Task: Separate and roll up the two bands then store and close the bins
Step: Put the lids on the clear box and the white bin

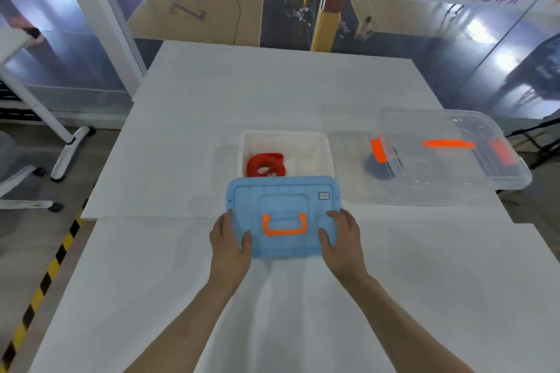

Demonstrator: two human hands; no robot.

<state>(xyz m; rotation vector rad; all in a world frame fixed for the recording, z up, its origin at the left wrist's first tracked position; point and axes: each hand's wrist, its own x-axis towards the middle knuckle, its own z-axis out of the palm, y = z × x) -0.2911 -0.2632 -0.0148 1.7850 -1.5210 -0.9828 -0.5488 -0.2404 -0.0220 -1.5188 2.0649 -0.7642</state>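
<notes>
We hold the blue lid (285, 209) at the lower centre of the frame, one hand on each short edge. Our left hand (230, 239) grips its left side with the thumb lying on top. Our right hand (342, 239) grips the right side the same way. The fingers of both hands curl round the rim and are partly hidden. The lid's far edge overlaps the near rim of the white bin (328, 154), just above it in the frame. The red band (265, 165) lies coiled in the bin's left half.

The coil looks loose. If it springs up as we lower the lid, we judge a loop could get pinched under the rim and stop it seating. The lid could also land skewed, and pressing the near edge first might push the light bin away across the table (272, 94).

At the right, the clear bin (454, 166) appears lidded. We cannot tell what the dark shape inside it is.
</notes>
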